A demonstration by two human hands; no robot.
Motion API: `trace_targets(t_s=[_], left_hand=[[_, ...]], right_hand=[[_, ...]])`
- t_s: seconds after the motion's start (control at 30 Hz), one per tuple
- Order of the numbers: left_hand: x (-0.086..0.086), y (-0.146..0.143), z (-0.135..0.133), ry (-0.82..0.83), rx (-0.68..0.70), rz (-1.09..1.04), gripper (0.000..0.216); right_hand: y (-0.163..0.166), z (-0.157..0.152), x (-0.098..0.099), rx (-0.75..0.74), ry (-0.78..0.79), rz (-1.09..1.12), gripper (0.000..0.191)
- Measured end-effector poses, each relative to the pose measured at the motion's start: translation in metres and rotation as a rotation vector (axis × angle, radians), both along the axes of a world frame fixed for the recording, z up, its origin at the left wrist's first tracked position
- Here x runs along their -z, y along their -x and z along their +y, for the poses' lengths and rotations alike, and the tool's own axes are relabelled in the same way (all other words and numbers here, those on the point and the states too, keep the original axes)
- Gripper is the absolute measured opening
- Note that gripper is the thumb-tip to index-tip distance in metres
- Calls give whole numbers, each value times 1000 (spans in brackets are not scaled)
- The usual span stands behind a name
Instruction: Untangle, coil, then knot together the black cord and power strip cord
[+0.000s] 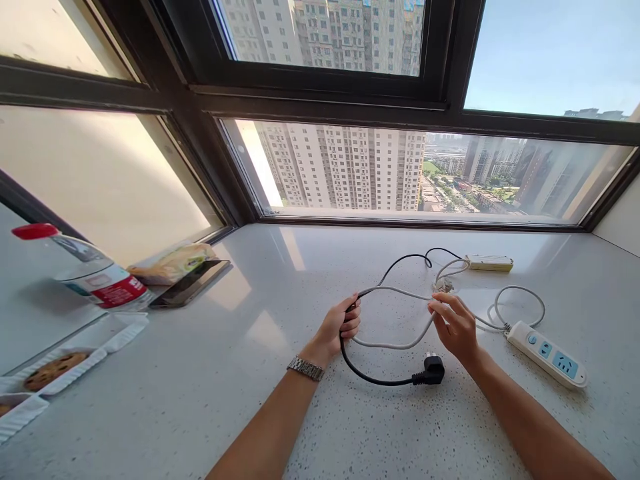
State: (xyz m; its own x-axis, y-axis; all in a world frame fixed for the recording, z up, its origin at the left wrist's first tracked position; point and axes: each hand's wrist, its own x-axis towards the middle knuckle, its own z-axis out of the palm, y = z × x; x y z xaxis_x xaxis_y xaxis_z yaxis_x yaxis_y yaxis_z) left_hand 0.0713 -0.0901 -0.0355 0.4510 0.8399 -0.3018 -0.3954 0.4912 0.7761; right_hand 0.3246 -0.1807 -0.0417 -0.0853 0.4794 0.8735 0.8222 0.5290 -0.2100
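My left hand (344, 325), with a metal watch at the wrist, is closed around a black power cable (367, 379) and a bend of a white cable (395, 345). Below it the black cable curves to a black plug (431, 370), prongs up, on the counter. My right hand (456, 328) pinches the white cable between thumb and fingers. Just beyond those fingers lies a whitish plug (443, 285), partly hidden. A white power strip (546, 355) with blue socket faces rests to the right, its cord looping behind. Farther back is a small yellow-and-white strip (490, 263), where the cables lead.
At left, a red-capped bottle (107, 283) stands beside a packaged food item (173, 263) and a dark flat object (193, 285). Nearer is a white plastic tray (113, 333) holding cookies (55, 371). Dark-framed windows (320, 103) border the speckled white counter (210, 400).
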Motion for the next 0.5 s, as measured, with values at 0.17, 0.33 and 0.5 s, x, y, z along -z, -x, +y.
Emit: trace_targets(t_s=[0.17,0.33,0.5], left_hand=[[0,-1,0,-42,-120,-10,35],[-2,-1,1,-10,-129,-152,29],[-4,5,-2,-68,29,-143,22]], right_hand=[[6,-13,-10,-184,239,-166,18],[-5,-17,-14,-354,601,-114,21],[-10,-11,-8,-477,782,279,34]])
